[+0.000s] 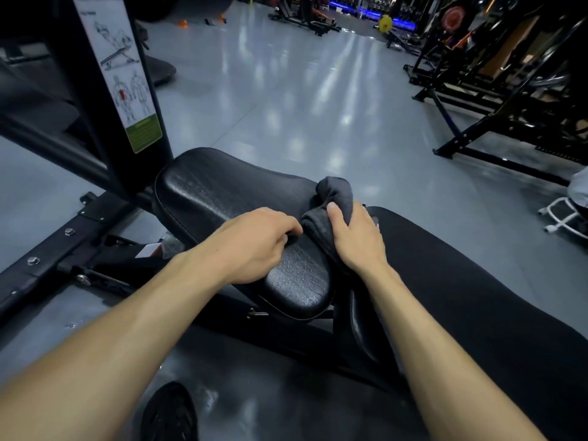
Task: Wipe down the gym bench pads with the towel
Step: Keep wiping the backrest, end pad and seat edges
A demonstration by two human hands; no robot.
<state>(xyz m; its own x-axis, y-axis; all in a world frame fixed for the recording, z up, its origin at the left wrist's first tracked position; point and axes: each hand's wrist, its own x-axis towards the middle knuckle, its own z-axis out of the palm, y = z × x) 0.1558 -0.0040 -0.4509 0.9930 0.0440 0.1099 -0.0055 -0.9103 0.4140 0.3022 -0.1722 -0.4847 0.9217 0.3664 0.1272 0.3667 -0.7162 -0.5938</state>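
Note:
A black textured seat pad [222,192] of the gym bench lies in the middle of the head view. Beside it on the right runs the long black back pad [461,281]. A bunched dark grey towel [334,198] rests on the seat pad's right edge. My right hand [356,237] grips the towel, thumb on top, at the gap between the two pads. My left hand [254,243] lies on the seat pad with its fingers curled at the towel's left end; whether it pinches the cloth is hidden.
A black upright post [105,74] with an instruction sticker stands left of the seat. The bench's bolted base frame [63,240] runs across the floor at left. Black racks [509,100] stand at right, a white stool base [563,214] far right. My shoe [168,412] is below.

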